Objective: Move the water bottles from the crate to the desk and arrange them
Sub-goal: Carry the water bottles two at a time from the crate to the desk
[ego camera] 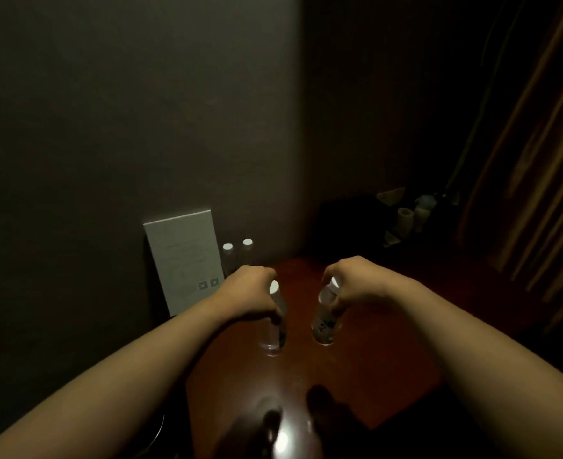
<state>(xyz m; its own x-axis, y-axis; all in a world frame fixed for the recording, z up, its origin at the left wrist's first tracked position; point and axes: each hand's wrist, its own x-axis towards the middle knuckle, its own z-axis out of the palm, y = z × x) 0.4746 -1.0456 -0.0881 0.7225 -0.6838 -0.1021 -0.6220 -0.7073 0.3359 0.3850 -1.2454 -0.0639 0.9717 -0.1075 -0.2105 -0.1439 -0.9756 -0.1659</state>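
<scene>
1. My left hand (252,288) holds a water bottle (275,321) near its top.
2. My right hand (351,281) holds another bottle (324,321), which is tilted.
3. Both bottles are just over the brown desk (356,366), side by side.
4. Two more bottles (237,251) stand by the wall, next to a white card (182,256).

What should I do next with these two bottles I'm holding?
Probably carry both back toward the two bottles standing by the card and set them in line. The left hand and right hand each grip a bottle upright on the desk.
</scene>
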